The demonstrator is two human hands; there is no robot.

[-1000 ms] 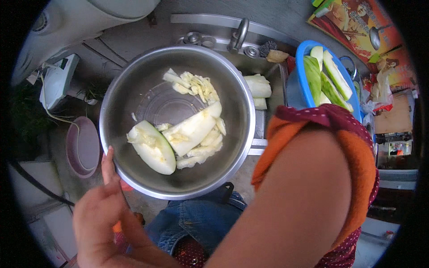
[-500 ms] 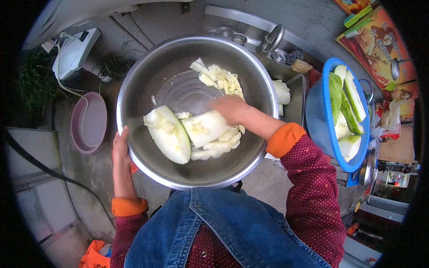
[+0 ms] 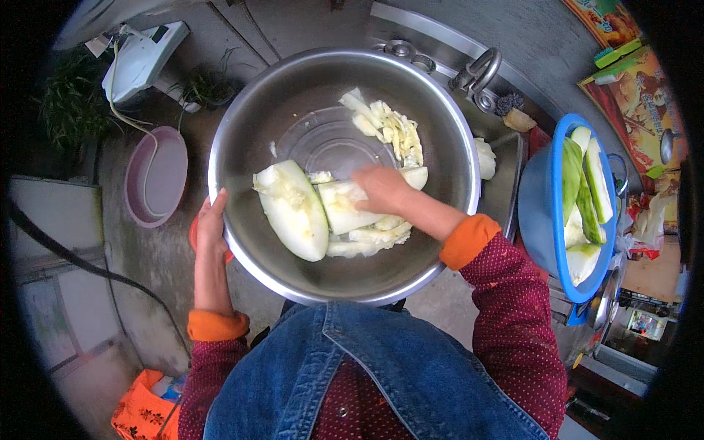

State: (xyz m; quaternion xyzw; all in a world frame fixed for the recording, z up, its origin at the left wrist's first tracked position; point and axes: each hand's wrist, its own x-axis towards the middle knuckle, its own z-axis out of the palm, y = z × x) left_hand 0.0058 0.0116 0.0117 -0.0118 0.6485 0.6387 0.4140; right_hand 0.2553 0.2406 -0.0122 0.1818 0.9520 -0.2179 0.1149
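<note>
Right hand [image 3: 383,194] has shifted along the pale oblong melon chunk [image 3: 339,209]; left hand [image 3: 211,224] touches the round steel basin [image 3: 290,92]. Neither grip is discernible.

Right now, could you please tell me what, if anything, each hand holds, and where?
The left hand holds the steel basin by its left rim. The right hand touches a melon piece; whether it grips cannot be told.

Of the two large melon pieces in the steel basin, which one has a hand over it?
The right melon piece: the right hand lies over it, while the left melon piece, nearer the left hand, is uncovered.
</note>
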